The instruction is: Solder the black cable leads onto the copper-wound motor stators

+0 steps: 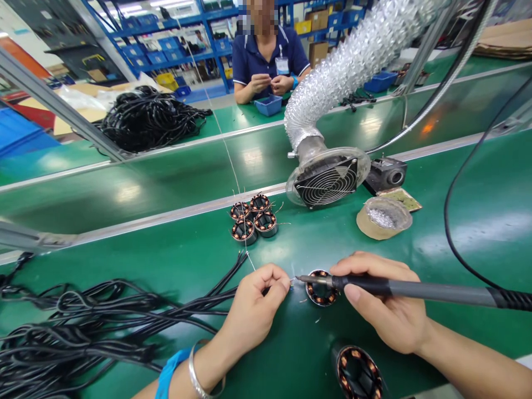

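Many black cables point(83, 327) cover the green surface point(191, 249); then four wound rings point(266, 223), left hand point(288, 282) pinching thin wire point(292, 281), another ring point(308, 292), fan hood point(328, 183), right hand point(341, 280) clasping a soldering iron point(440, 292), round tub point(374, 228).

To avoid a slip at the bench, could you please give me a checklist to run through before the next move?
1. Soldering iron gripped by its handle, not the metal: ok, in the right hand.
2. Fine wire ends held: ok, pinched in the left hand.
3. Left fingertips well away from the iron's tip: not ok, they look very close.
4. Main heap of black cables away from the tip: ok, over at the left.
5. Extractor fan running: cannot tell, though its grille is in view beyond the hands.
6. Iron hot: cannot tell.
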A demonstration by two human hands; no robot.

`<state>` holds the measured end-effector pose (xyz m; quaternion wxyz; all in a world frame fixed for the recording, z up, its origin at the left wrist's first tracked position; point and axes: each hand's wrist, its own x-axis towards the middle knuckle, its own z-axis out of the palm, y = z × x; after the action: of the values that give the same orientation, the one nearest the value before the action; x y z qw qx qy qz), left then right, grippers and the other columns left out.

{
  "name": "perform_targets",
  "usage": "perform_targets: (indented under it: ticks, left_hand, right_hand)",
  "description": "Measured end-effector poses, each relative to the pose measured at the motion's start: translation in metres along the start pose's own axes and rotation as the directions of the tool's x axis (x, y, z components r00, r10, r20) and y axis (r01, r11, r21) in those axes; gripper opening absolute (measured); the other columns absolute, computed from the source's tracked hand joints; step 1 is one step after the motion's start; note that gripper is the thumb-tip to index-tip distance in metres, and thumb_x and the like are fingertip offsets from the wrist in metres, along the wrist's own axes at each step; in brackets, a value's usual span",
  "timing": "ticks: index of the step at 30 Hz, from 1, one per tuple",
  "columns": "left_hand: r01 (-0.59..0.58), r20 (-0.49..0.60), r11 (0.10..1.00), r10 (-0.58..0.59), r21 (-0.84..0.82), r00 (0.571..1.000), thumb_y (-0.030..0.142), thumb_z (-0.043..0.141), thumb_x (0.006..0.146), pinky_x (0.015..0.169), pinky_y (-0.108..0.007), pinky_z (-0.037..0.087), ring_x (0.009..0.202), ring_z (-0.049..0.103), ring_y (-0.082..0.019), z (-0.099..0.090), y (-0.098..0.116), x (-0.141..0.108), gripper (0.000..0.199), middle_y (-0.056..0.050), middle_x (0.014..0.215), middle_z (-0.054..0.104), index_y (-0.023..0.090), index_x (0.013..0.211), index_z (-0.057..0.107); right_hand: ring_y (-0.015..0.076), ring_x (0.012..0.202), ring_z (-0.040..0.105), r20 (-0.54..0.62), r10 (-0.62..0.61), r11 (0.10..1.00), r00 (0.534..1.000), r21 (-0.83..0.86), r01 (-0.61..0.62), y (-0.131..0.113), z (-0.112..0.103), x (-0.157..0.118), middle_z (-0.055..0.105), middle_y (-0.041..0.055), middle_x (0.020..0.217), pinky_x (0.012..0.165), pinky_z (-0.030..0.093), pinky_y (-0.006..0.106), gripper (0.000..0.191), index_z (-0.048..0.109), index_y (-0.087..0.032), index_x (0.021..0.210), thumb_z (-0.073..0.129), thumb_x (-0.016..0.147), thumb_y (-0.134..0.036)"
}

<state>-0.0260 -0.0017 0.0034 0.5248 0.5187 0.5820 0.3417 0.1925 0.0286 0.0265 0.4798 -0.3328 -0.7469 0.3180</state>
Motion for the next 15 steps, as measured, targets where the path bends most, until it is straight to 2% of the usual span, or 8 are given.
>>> perform_targets:
  ticks: [3,8,12,15]
  left_hand:
    - [0.000,0.008,1.000,0.000,-0.008,1.000,0.034,0.053,0.088,0.055,-0.023,0.028,0.059,0.034,-0.012,0.000,-0.001,0.000,0.023,0.004,0.062,0.042,0.018,0.071,0.055]
    - [-0.001,0.009,1.000,0.001,0.000,1.000,0.034,0.052,0.088,0.055,-0.023,0.029,0.059,0.035,-0.012,0.001,-0.001,0.000,0.023,0.004,0.063,0.043,0.018,0.071,0.055]
    - [-0.002,0.012,1.000,0.002,0.006,1.000,0.034,0.052,0.088,0.056,-0.023,0.030,0.060,0.036,-0.012,0.001,-0.001,0.001,0.023,0.004,0.064,0.043,0.018,0.072,0.055]
    - [-0.001,0.014,1.000,0.001,-0.004,1.000,0.033,0.052,0.088,0.056,-0.023,0.030,0.061,0.036,-0.012,0.001,-0.002,0.002,0.022,0.004,0.064,0.044,0.018,0.071,0.055]
  right_hand:
    - [0.0141,0.058,0.062,0.030,-0.027,1.000,0.999,-0.008,0.027,-0.001,0.003,-0.001,0.071,0.0010,0.073,0.053,0.049,0.025,0.018,0.066,-0.020,0.094,0.055,0.083,-0.013]
    - [0.0137,0.049,0.051,-0.004,-0.100,0.994,0.995,-0.043,0.100,-0.007,0.007,-0.006,0.064,0.0010,0.066,0.047,0.041,0.028,0.022,0.066,-0.021,0.097,0.052,0.081,-0.015]
    - [0.0151,0.048,0.048,0.071,-0.193,0.975,0.979,-0.099,0.199,-0.012,0.006,-0.006,0.061,0.0017,0.063,0.046,0.038,0.030,0.029,0.064,-0.021,0.103,0.051,0.079,-0.011]
    - [0.0154,0.047,0.048,0.070,-0.247,0.961,0.966,-0.110,0.254,-0.012,0.007,-0.007,0.061,0.0023,0.063,0.045,0.036,0.031,0.032,0.062,-0.020,0.105,0.051,0.076,-0.009]
